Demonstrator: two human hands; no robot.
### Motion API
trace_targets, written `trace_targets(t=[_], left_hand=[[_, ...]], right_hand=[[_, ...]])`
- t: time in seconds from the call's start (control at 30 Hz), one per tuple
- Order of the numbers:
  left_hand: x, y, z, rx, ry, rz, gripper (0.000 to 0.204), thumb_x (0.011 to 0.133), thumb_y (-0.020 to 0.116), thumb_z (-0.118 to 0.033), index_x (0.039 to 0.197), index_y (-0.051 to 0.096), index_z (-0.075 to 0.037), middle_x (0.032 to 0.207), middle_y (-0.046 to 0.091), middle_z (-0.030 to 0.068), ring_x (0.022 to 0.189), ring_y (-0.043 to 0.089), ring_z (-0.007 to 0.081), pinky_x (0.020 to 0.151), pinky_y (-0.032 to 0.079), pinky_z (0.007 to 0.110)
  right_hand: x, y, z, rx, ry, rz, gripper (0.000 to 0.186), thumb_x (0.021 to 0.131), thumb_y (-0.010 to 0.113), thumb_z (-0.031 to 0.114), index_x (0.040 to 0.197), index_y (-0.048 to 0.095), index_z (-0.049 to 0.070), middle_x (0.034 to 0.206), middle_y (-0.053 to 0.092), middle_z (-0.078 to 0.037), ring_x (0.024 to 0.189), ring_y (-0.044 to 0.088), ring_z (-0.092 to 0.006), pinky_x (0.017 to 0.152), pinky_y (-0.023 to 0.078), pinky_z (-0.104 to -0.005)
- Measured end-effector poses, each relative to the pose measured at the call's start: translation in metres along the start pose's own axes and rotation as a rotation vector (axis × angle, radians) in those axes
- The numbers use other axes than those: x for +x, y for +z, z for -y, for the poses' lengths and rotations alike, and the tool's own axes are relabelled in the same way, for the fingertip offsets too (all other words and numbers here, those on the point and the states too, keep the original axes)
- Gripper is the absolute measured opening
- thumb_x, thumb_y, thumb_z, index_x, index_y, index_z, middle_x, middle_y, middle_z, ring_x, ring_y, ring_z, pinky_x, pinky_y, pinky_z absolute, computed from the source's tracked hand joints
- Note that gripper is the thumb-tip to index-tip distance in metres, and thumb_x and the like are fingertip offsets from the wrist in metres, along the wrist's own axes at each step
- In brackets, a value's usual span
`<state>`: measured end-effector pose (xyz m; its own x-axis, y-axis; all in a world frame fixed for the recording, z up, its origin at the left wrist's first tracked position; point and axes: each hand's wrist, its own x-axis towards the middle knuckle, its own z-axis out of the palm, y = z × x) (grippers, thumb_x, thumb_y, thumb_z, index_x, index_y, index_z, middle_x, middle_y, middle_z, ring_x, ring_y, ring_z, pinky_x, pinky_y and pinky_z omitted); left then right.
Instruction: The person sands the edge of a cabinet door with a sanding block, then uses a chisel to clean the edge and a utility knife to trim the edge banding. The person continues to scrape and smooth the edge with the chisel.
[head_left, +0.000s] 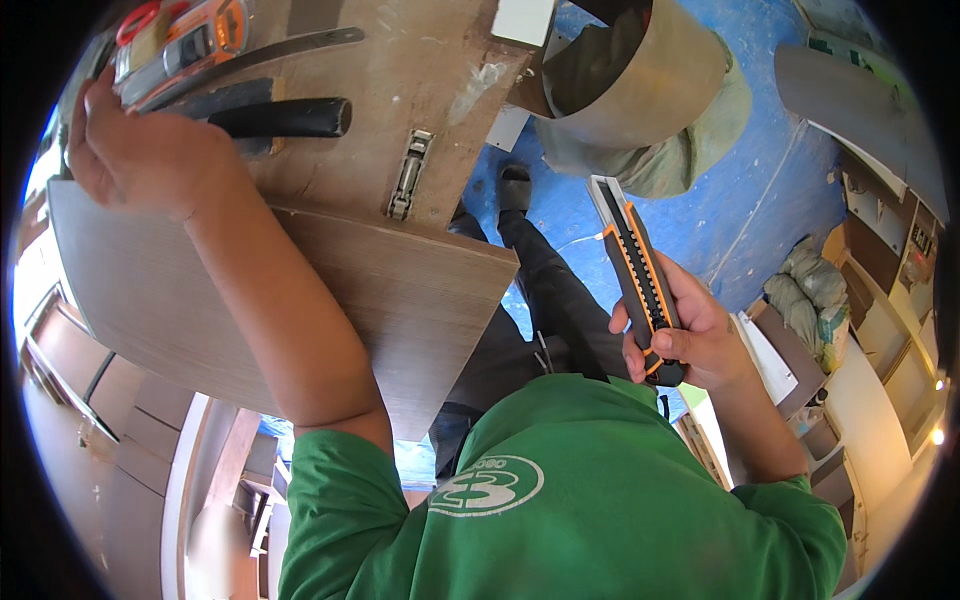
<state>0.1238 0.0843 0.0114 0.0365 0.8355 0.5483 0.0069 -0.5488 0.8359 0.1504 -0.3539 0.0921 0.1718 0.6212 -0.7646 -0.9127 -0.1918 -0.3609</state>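
My right hand (690, 325) is wrapped round a black and orange utility knife (636, 270), held upright above my lap. The knife's silver tip end points away from me. My left hand (150, 150) is at the far left, over the edge of a brown wood board (400, 290). Its fingers are loosely bent and apart, partly hidden, with nothing visible in them. Close to it on the worktable lie a tool with a black handle (285, 118), a long dark curved strip (275, 58) and an orange and grey tool (205, 45).
A metal cabinet hinge (408, 175) lies on the worktable (390, 80), near the board. Beyond the table, a curved brown panel (650, 75) stands by a cloth sack (705, 130) on the blue floor (770, 180). Filled bags (810, 300) and wood pieces are at the right.
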Motion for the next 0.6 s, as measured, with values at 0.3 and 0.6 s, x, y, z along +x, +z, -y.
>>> trace_targets(t=[0.3,0.6], left_hand=[[-0.002,0.002,0.001,-0.025,-0.059,0.070,0.032,0.092,0.057,-0.007,0.115,0.068,0.011,0.119,0.067,0.0180,0.111,0.068,0.0268,0.094,0.059,0.033],[-0.005,0.002,0.000,-0.023,-0.079,0.057,0.030,0.094,0.059,-0.011,0.113,0.071,0.009,0.121,0.066,0.0171,0.111,0.068,0.0251,0.094,0.058,0.033]], right_hand=[[0.004,-0.019,-0.002,-0.195,0.006,0.001,0.087,0.099,0.074,0.032,0.163,0.026,-0.002,0.107,0.064,-0.013,0.073,0.067,-0.0164,0.065,0.056,-0.0302],[0.010,-0.016,-0.005,-0.339,-0.033,-0.053,0.066,0.105,0.067,0.034,0.152,0.040,-0.004,0.112,0.064,-0.013,0.094,0.066,-0.0165,0.087,0.055,-0.0334]])
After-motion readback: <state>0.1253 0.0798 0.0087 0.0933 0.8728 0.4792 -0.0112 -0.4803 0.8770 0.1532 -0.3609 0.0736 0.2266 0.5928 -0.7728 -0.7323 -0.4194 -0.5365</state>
